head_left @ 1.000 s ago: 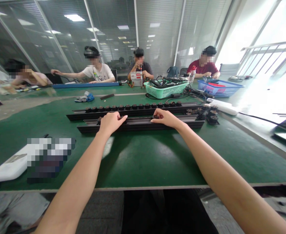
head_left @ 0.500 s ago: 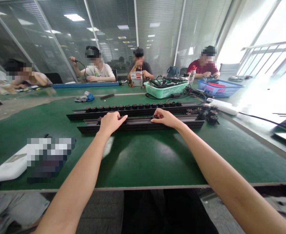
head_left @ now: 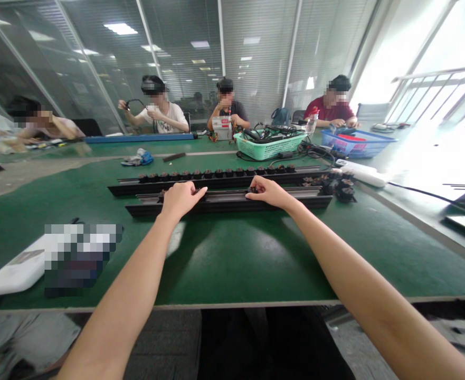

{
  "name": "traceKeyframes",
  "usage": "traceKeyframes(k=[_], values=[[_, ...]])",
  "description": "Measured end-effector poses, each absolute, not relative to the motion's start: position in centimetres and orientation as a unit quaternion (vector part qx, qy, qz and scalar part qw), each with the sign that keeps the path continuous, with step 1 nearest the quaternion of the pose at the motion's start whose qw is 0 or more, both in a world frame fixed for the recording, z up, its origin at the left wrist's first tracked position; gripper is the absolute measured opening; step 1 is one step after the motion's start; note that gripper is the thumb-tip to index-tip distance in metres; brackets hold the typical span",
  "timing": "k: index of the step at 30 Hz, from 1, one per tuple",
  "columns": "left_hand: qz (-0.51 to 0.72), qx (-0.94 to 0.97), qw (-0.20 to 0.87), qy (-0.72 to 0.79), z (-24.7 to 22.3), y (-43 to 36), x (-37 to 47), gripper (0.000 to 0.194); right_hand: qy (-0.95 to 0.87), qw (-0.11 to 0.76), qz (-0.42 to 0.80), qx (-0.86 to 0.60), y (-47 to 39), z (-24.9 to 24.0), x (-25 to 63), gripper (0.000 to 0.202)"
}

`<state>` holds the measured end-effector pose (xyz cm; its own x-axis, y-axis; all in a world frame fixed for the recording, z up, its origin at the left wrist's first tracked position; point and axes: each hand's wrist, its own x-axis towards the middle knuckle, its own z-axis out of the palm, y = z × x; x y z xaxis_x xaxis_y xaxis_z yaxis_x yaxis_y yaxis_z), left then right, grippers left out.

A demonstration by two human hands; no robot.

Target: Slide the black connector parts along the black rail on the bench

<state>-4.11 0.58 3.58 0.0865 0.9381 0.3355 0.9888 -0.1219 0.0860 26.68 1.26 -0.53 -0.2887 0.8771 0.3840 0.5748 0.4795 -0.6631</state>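
Two long black rails lie across the green table. On the near rail point(head_left: 228, 203), my left hand point(head_left: 182, 196) rests left of the middle, its thumb stretched to the right and its other fingers curled over small dark parts, mostly hidden. My right hand point(head_left: 267, 191) pinches a small dark part point(head_left: 252, 190) at the near rail, right of the middle. Behind it, the far rail point(head_left: 131, 189) carries a row of small black round parts point(head_left: 218, 173). A pile of similar parts point(head_left: 345, 187) sits by the rails' right ends.
A green basket point(head_left: 272, 148) of cables and a blue basket point(head_left: 378, 143) stand behind the rails. A white power strip point(head_left: 362, 173) lies at the right, a white case point(head_left: 14, 269) at the near left. Several people sit across the table.
My hands have not visibly moved. Across the table, the person in white has raised one hand toward a cable and shifted the other.
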Motion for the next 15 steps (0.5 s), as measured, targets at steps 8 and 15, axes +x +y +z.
traceKeyframes(k=[8,15], values=[[-0.16,-0.732,0.079,-0.657,3.51,0.64,-4.17,0.051,-0.778,0.37,0.199,-0.468,1.18,-0.53,26.64,0.035],[-0.164,-0.735,0.081,-0.654,3.39,0.78,-4.28,0.051,-0.779,0.368,0.196,-0.468,1.09,-0.41,26.59,0.033]])
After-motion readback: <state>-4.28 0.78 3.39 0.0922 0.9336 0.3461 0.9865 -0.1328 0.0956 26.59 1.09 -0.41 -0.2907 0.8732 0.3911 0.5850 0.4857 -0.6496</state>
